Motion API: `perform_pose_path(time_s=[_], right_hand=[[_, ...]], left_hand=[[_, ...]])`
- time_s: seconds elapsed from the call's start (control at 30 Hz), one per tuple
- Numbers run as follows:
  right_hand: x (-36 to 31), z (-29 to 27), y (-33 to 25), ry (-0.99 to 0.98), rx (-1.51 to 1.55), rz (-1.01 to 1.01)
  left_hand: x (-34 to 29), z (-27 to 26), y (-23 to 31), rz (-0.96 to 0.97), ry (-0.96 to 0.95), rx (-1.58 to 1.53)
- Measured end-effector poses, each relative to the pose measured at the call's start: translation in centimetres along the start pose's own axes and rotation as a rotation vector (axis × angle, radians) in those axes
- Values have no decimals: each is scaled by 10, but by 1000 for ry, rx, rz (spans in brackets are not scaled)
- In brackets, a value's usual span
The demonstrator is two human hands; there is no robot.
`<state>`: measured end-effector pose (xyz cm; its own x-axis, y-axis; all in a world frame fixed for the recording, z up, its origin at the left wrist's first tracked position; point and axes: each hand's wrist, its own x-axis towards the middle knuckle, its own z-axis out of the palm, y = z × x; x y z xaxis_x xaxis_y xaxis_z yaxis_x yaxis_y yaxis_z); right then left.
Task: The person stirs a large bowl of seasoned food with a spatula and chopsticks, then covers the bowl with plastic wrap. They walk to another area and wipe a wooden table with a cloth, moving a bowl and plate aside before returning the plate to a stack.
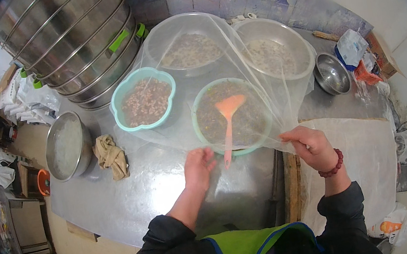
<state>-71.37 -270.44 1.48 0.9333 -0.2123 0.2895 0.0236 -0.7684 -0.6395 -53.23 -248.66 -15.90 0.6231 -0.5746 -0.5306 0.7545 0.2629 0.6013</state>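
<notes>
My right hand (312,148) pinches the edge of a thin clear plastic sheet (259,78), pulled into folds that run up and back. Loosely curled and apparently holding nothing, my left hand (200,170) is beside the front left of a pale green basin (201,137). Under the sheet, this basin holds a dark chopped mixture, with an orange spatula (228,129) resting across it, its handle over the near rim. Behind it stand two metal basins (305,63) of brownish, chunky food, also under the sheet. A turquoise scalloped bowl (116,109) of pinkish-brown pieces sits to the left.
Tall stacked steel steamer tiers (70,39) stand at the back left. A tilted metal bowl (83,140) and a crumpled tan cloth (111,156) lie at the table's left. On the right are an empty steel bowl (332,74), plastic packages (352,47) and a pale board (353,167).
</notes>
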Motion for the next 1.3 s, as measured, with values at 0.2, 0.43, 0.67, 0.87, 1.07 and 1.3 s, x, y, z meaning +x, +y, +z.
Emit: perform_pose_path(time_s=[0.2,0.43,0.67,0.87,1.07,1.3], right_hand=[[14,-18,-7,81,20,-22],[18,-22,-9,93,14,-61],[20,-23,-7,96,17,-70],[18,-20,-6,77,18,-57],[9,-10,-7,23,30,-11],[-11,9,-3,-32,93,40]], left_hand=[[-17,23,-34,521,-144,1202],[-11,59,8,1012,-195,1420],[-8,86,27,1117,-324,1438],[16,72,5,1114,-331,1512],[13,65,-4,852,-242,1384],[-9,34,2,745,-11,1426]])
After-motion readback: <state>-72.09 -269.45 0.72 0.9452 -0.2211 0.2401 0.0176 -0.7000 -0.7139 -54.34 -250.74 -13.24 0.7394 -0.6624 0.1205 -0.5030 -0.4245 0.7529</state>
